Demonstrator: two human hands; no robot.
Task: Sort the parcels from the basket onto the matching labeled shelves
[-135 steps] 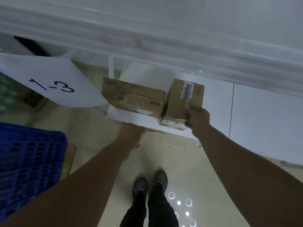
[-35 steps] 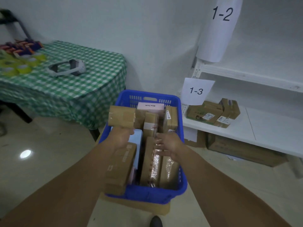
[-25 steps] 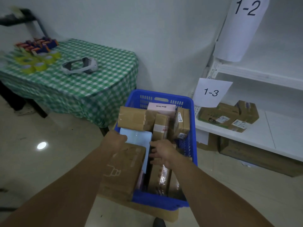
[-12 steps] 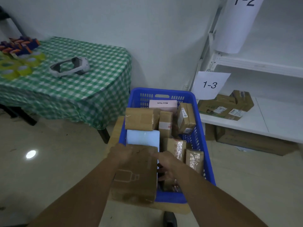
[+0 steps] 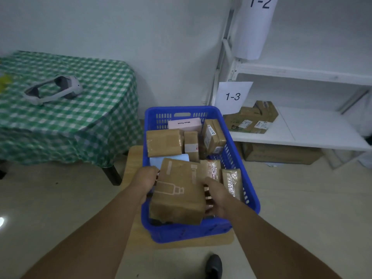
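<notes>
A parcel storeroom: numbered shelves [image 5: 298, 137], parcel-filled basket [image 5: 237, 150].

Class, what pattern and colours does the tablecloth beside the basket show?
A green and white check on the tablecloth, shown best, and only, in the head view.

Large brown parcel [image 5: 177, 194] atop crowded blue basket [image 5: 181, 232]

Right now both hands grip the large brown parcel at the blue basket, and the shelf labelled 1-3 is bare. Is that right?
Not quite. The left hand and right hand do grip the large brown parcel at the blue basket, but the 1-3 shelf is not bare: the head view shows brown parcels lying on it behind its label.
</notes>
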